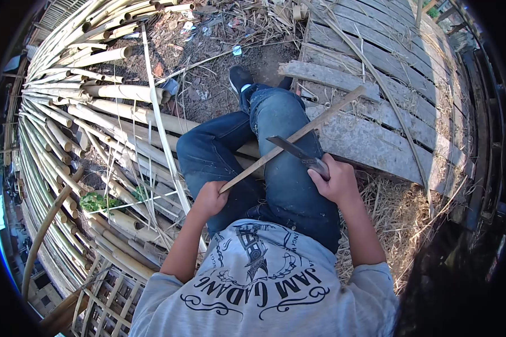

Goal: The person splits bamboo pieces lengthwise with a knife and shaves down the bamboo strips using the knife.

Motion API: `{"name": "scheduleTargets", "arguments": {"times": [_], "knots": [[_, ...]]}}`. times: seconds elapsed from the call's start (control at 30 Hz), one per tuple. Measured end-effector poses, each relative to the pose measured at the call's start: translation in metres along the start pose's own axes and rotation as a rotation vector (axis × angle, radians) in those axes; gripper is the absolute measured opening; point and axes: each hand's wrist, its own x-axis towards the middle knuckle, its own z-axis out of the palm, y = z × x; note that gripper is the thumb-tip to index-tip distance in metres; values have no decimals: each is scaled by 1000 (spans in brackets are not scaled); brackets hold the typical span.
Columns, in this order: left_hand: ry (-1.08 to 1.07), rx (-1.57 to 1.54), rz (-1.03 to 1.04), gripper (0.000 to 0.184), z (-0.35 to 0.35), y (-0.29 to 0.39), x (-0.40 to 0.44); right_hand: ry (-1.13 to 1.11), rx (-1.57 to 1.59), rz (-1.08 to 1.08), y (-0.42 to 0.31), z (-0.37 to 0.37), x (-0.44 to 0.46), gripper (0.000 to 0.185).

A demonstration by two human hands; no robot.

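My left hand point(209, 199) is closed around the lower end of a bamboo strip point(326, 115), which slants up to the right across my thighs. In my right hand point(338, 181) is the handle of a knife point(292, 147); its dark blade points up and left. The blade crosses the strip above my right thigh. Whether the edge presses into the strip or only overlaps it, I cannot tell. Beneath both are my jeans point(287, 185), with pale specks on them.
Many bamboo poles point(135, 115) lie stacked on the left, with a long pale strip point(154, 95) across them. A weathered plank platform point(371, 135) stands at the right, a loose board point(320, 78) on it. Straw-like shavings point(393, 224) cover the ground below. A woven lattice point(109, 300) is lower left.
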Motion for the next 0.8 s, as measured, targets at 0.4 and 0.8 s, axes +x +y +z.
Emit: {"name": "scheduleTargets", "arguments": {"times": [0.4,0.8], "knots": [[-662,-785,-508,28,2,5,-10,187,92,155,0,11,-5,35],[-772,-606,-812,30,-8,-12,-51,214,114,223,5,14,-5,35]]}}
